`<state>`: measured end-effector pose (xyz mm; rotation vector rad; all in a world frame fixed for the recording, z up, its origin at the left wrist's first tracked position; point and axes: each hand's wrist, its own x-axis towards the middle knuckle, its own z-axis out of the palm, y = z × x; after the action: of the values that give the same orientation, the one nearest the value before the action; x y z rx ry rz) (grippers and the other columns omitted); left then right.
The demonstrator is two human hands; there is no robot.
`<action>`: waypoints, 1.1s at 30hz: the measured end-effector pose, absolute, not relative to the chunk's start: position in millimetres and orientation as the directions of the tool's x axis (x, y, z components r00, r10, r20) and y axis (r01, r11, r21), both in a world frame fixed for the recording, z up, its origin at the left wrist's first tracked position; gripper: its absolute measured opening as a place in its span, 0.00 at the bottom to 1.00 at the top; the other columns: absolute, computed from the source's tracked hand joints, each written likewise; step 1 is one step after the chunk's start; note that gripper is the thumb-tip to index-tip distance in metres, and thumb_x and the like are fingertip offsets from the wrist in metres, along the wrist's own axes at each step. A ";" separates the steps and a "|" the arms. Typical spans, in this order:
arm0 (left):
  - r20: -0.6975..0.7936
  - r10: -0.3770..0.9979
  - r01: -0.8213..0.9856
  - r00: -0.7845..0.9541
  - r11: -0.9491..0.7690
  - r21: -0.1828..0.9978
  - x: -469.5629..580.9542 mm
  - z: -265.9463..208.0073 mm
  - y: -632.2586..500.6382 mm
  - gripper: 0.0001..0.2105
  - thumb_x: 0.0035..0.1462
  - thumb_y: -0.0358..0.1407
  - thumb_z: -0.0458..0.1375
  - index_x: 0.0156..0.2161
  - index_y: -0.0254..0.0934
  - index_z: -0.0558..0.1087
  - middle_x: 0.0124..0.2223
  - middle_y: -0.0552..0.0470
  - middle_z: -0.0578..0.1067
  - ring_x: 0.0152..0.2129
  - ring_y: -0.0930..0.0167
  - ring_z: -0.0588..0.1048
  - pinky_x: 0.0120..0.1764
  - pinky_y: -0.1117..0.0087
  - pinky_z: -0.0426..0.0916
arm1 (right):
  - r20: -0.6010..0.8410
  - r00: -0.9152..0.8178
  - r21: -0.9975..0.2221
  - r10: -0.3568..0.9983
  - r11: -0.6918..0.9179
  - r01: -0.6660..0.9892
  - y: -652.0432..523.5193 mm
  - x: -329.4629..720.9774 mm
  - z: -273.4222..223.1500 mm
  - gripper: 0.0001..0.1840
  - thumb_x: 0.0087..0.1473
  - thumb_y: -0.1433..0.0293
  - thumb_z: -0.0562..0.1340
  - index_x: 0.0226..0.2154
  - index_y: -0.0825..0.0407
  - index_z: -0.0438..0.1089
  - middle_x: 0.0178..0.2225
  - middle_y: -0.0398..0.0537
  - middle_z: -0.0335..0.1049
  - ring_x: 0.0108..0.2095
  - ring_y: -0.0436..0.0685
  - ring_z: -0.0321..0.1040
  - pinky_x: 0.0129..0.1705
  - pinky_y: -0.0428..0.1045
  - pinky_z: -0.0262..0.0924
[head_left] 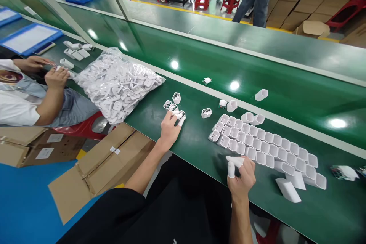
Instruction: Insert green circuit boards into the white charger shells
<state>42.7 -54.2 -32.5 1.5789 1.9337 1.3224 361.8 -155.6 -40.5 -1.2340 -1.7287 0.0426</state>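
Note:
My left hand [169, 131], with white finger cots, is closed around a white charger housing [182, 113] standing on the green bench; the fingers partly cover it. Close by are several similar housings with circuit boards inside, among them one upright housing [176, 98]. Another filled housing [206, 113] stands alone to the right. My right hand [242, 175], also in finger cots, hovers near the bench's front edge. Its thumb and index finger are slightly apart, with nothing visible between them. Just beyond it stand rows of open white housings [257, 144], several of the leftmost showing slots inside.
A clear bag of white plastic parts [118, 84] lies to the left. Beside it, a co-worker's hands [57, 76] handle a small part. Loose circuit boards [344, 172] lie at the right. Two tipped housings [288, 190] are near the front edge. Cardboard boxes [105, 160] stand below left.

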 end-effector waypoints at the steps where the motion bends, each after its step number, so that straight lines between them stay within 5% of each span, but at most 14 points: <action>1: 0.305 0.881 0.618 -0.363 -0.017 0.786 42.4 -34.9 -51.2 0.08 0.66 0.45 0.68 0.38 0.44 0.83 0.49 0.43 0.79 0.51 0.56 0.80 0.60 0.51 0.76 | 0.675 -0.019 -0.511 0.737 0.487 0.708 -156.0 360.6 -40.2 0.10 0.67 0.78 0.67 0.45 0.46 0.79 0.35 0.43 0.79 0.36 0.58 0.75 0.52 0.61 0.69; 5: 0.370 0.818 0.689 -0.440 0.043 0.723 40.3 -37.8 -46.2 0.12 0.63 0.46 0.71 0.32 0.42 0.80 0.46 0.38 0.77 0.47 0.52 0.74 0.55 0.45 0.74 | 0.690 -0.069 -0.467 0.721 0.515 0.719 -158.6 356.5 -31.6 0.11 0.66 0.79 0.68 0.44 0.46 0.78 0.34 0.43 0.79 0.35 0.57 0.75 0.51 0.60 0.70; 10: 0.566 0.764 0.775 -0.310 -0.142 0.616 52.5 -28.9 -59.7 0.10 0.66 0.45 0.71 0.46 0.44 0.83 0.41 0.44 0.74 0.38 0.59 0.74 0.44 0.54 0.75 | 0.674 -0.257 -0.362 0.692 0.614 0.701 -129.6 364.4 15.0 0.10 0.66 0.78 0.68 0.45 0.47 0.78 0.37 0.46 0.80 0.38 0.59 0.75 0.49 0.60 0.67; 14: 0.462 0.886 0.636 -0.023 -0.344 0.691 84.2 -27.4 -48.7 0.21 0.65 0.44 0.71 0.60 0.44 0.78 0.51 0.43 0.74 0.50 0.57 0.78 0.56 0.52 0.78 | 0.568 -0.426 -0.207 0.704 0.623 0.754 -37.3 349.7 61.1 0.02 0.70 0.68 0.67 0.43 0.44 0.77 0.31 0.45 0.70 0.37 0.61 0.69 0.42 0.58 0.59; 17: 0.327 0.945 0.567 0.029 -0.284 0.773 102.2 -36.3 -22.1 0.33 0.63 0.43 0.73 0.69 0.39 0.69 0.62 0.37 0.70 0.63 0.51 0.73 0.66 0.46 0.74 | 0.300 -0.528 -0.195 0.795 0.593 0.782 63.0 304.3 75.5 0.09 0.74 0.66 0.60 0.48 0.47 0.78 0.41 0.52 0.76 0.44 0.65 0.71 0.50 0.61 0.62; 19: 0.240 0.970 0.534 0.050 -0.229 0.814 106.3 -43.2 -6.1 0.34 0.63 0.40 0.73 0.69 0.38 0.67 0.63 0.37 0.69 0.65 0.51 0.71 0.66 0.45 0.74 | 0.081 -0.577 -0.237 0.813 0.578 0.781 129.1 266.4 72.9 0.15 0.71 0.73 0.57 0.55 0.53 0.75 0.54 0.62 0.76 0.54 0.71 0.70 0.56 0.65 0.61; 22: 0.204 0.974 0.514 0.097 -0.225 0.828 104.1 -48.7 5.5 0.21 0.65 0.35 0.70 0.60 0.41 0.73 0.57 0.43 0.74 0.58 0.55 0.74 0.62 0.48 0.76 | -0.026 -0.594 -0.296 0.804 0.561 0.773 208.9 218.2 56.8 0.22 0.62 0.82 0.58 0.56 0.56 0.74 0.61 0.66 0.73 0.55 0.71 0.68 0.57 0.65 0.62; 25: 0.216 0.971 0.507 0.101 -0.237 0.829 101.3 -48.5 5.9 0.11 0.66 0.32 0.70 0.49 0.42 0.75 0.50 0.47 0.76 0.51 0.58 0.75 0.57 0.51 0.77 | -0.105 -0.593 -0.390 0.799 0.515 0.763 259.0 191.4 35.8 0.22 0.55 0.82 0.65 0.52 0.56 0.77 0.56 0.62 0.76 0.52 0.67 0.68 0.55 0.60 0.63; 28: 0.213 0.974 0.494 0.071 -0.220 0.841 102.5 -47.7 4.3 0.12 0.63 0.32 0.73 0.44 0.41 0.73 0.47 0.48 0.75 0.49 0.59 0.75 0.54 0.53 0.77 | -0.115 -0.580 -0.502 0.806 0.457 0.734 285.3 182.2 18.6 0.17 0.53 0.78 0.72 0.47 0.56 0.78 0.51 0.58 0.77 0.48 0.63 0.68 0.56 0.58 0.63; 33: 0.191 0.979 0.472 0.068 -0.201 0.859 104.3 -45.9 4.6 0.17 0.60 0.33 0.75 0.46 0.41 0.72 0.50 0.46 0.75 0.50 0.57 0.75 0.55 0.51 0.77 | -0.036 -0.473 -0.723 0.880 0.304 0.621 298.1 192.2 12.4 0.17 0.57 0.62 0.76 0.43 0.55 0.75 0.43 0.53 0.77 0.41 0.57 0.66 0.53 0.56 0.66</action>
<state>104.3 4.6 -45.9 1.7414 1.4487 1.0690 192.2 298.1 12.4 -1.3447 -2.2095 0.9738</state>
